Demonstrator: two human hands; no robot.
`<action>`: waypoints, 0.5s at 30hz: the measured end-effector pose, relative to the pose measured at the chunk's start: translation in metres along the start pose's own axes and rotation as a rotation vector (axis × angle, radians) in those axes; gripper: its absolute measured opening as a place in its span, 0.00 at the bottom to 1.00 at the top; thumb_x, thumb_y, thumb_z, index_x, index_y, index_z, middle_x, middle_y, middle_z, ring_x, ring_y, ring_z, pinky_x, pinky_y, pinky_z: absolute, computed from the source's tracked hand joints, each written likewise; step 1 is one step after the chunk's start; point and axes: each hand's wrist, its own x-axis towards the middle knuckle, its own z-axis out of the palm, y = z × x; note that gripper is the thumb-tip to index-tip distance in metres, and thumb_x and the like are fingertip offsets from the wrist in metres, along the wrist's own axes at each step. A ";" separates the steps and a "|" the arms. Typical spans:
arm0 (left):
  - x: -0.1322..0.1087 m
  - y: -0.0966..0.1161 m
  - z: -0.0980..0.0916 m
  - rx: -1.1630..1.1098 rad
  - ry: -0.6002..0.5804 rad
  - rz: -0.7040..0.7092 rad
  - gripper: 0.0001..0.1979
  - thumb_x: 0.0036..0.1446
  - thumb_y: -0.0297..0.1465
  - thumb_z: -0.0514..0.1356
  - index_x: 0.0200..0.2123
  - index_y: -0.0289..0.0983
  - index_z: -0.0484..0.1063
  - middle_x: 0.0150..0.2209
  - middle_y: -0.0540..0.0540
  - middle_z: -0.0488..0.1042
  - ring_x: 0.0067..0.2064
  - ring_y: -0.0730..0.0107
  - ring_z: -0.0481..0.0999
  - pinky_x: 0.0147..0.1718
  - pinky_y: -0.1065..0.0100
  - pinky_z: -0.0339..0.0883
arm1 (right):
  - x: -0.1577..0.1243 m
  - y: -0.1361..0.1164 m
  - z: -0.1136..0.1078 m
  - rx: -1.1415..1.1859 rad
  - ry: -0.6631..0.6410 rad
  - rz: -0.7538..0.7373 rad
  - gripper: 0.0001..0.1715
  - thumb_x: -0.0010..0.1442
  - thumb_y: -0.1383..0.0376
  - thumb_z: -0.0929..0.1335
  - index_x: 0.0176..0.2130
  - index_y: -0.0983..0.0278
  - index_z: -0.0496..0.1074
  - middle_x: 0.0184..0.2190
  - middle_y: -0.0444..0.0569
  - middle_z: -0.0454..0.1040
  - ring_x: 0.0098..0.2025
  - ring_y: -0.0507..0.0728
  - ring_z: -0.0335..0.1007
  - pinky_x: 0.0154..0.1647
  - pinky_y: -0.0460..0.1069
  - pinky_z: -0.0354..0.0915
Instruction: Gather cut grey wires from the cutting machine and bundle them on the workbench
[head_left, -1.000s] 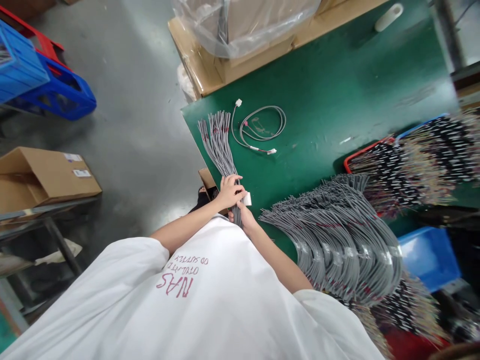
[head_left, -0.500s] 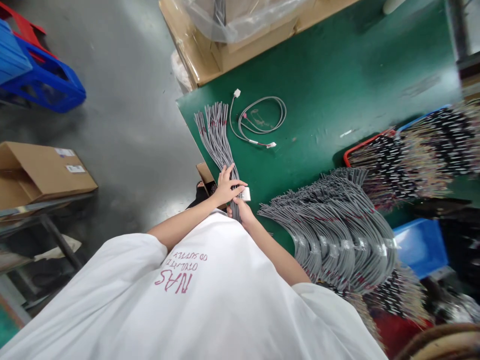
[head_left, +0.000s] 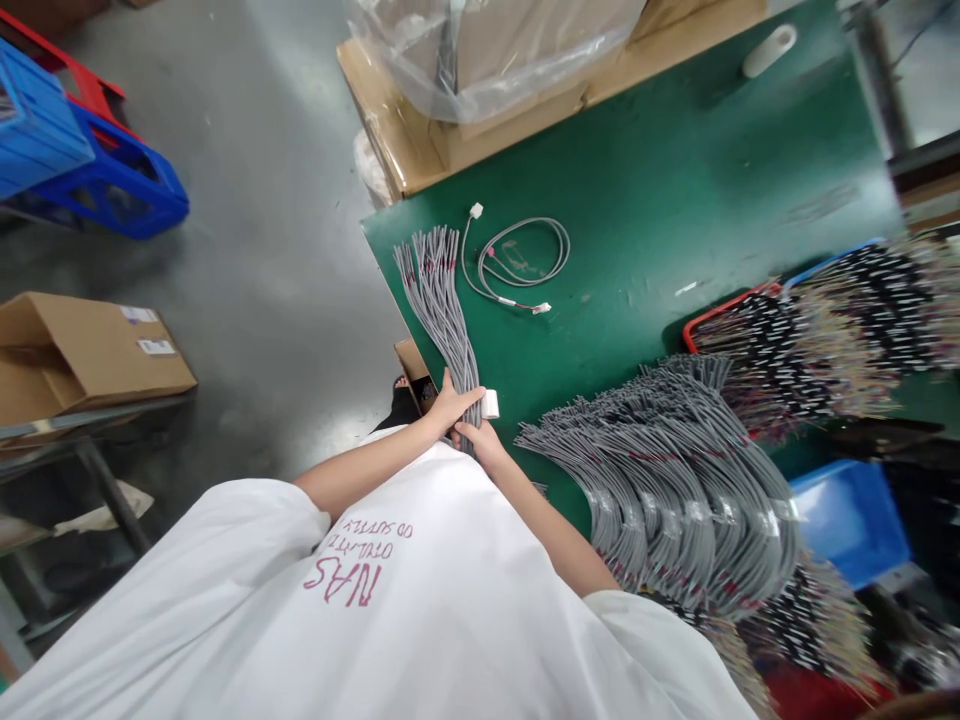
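Head view: green bench top, grey concrete floor.
Grey wire bundle: runs away from both hands.
Left hand: clasps its near end.
Right hand: grips it just below.

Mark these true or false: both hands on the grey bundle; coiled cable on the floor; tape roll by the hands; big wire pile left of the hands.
1. Both the left hand and the right hand are on the grey bundle. True.
2. The coiled cable lies on the floor. False: it lies on the green table, beside the bundle's far end.
3. A white tape roll sits right by the hands. True.
4. The big wire pile is left of the hands. False: it is to their right, on the table.
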 end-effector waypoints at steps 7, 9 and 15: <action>0.004 0.000 0.001 -0.107 -0.077 -0.073 0.22 0.50 0.46 0.68 0.42 0.39 0.72 0.32 0.47 0.78 0.34 0.62 0.79 0.36 0.63 0.75 | 0.001 0.008 0.003 0.136 0.068 -0.071 0.13 0.51 0.57 0.73 0.29 0.61 0.68 0.19 0.43 0.68 0.21 0.53 0.64 0.25 0.51 0.64; 0.007 -0.003 0.001 -0.152 -0.101 -0.117 0.22 0.49 0.47 0.69 0.42 0.39 0.72 0.31 0.48 0.77 0.33 0.63 0.79 0.34 0.64 0.74 | 0.002 0.009 0.003 0.148 0.060 -0.058 0.14 0.50 0.58 0.73 0.28 0.61 0.67 0.18 0.44 0.68 0.20 0.53 0.64 0.25 0.51 0.64; 0.017 -0.016 0.001 -0.355 -0.254 -0.267 0.28 0.54 0.55 0.60 0.42 0.36 0.74 0.28 0.45 0.78 0.29 0.61 0.78 0.31 0.64 0.73 | 0.007 0.010 0.003 0.171 0.051 -0.054 0.11 0.48 0.62 0.73 0.26 0.62 0.67 0.17 0.44 0.69 0.20 0.53 0.65 0.24 0.49 0.64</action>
